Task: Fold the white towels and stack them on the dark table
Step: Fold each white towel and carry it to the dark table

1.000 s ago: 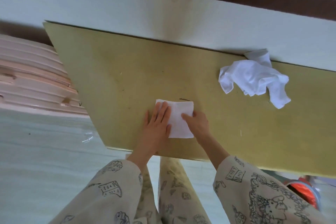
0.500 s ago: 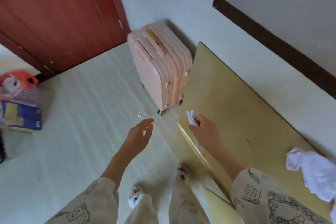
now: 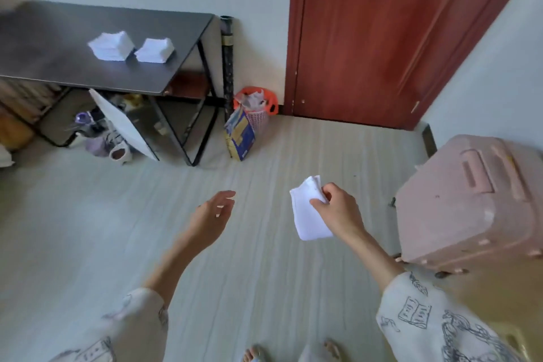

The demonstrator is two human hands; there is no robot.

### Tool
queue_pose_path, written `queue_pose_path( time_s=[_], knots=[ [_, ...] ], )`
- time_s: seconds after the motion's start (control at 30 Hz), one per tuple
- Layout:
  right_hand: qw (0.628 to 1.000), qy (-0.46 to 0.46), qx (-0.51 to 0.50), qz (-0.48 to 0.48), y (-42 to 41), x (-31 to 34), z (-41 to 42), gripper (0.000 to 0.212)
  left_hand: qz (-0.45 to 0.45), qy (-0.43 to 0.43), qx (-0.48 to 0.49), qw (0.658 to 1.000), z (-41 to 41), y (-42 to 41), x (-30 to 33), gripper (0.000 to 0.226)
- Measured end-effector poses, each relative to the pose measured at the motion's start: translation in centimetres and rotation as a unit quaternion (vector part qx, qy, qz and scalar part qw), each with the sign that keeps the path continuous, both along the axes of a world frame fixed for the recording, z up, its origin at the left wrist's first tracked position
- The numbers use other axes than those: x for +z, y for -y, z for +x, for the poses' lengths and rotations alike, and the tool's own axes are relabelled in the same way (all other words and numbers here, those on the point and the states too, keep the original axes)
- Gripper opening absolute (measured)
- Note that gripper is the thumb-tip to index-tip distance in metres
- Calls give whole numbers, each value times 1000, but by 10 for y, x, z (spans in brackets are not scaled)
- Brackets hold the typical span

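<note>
My right hand pinches a folded white towel by its upper corner, and it hangs in the air above the floor. My left hand floats empty beside it, fingers relaxed and spread. Across the room at the upper left stands the dark table. On its top sit two stacks of folded white towels, one on the left and a second just to its right.
A pink suitcase stands at the right, beside a yellow-green table edge. A red-brown door is ahead. An orange basket and a blue-yellow bag sit by the dark table's leg. Shoes and clutter lie under it.
I turned from the yellow-green table toward the dark table. My right hand lifted the folded towel off the surface and carries it; my left hand let go and swings free.
</note>
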State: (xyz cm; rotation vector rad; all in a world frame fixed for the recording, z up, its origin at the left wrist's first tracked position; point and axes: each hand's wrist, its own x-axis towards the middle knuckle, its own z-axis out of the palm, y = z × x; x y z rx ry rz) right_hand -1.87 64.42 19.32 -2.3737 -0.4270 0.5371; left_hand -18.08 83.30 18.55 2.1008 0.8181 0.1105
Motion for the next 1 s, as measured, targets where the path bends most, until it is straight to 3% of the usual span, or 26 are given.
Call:
queue_pose_path(
  time_s=[0.3, 0.63, 1.0],
  knots=[
    [987, 41, 147, 41, -227, 22, -2, 32, -24, 19, 108, 994, -43, -169, -1, 28],
    [971, 41, 233, 44, -456, 18, 56, 15, -61, -14, 167, 984, 2, -359, -8, 27],
    [955, 7, 289, 58, -677, 20, 97, 16, -92, -12, 170, 981, 69, -574, -38, 26]
  ],
)
